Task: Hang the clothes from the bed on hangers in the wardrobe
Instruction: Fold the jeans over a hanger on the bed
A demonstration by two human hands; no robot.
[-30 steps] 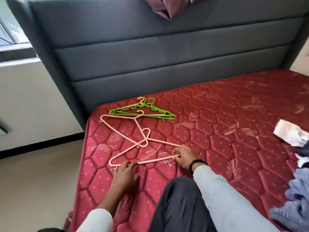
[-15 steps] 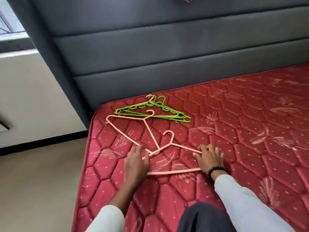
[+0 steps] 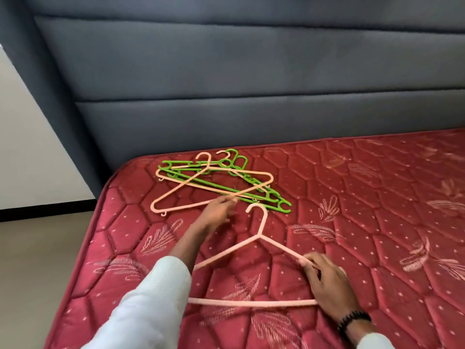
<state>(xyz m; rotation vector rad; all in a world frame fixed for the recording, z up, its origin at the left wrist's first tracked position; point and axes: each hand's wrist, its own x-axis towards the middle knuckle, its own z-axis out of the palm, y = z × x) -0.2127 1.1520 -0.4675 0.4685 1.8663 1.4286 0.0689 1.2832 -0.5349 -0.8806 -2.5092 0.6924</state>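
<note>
Task barely begun: right hand grips the near pink hanger lying mid-mattress, left hand pinches another pink hanger atop the green hangers by the headboard-end corner; no clothes or wardrobe in view.

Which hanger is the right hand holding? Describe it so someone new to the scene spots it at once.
Start at the grey padded headboard and come down the red quilted mattress toward the camera. Past the heap of green and peach hangers, one peach hanger lies alone, gripped at its right shoulder by the right hand. It alone sits clear of the heap.
</note>
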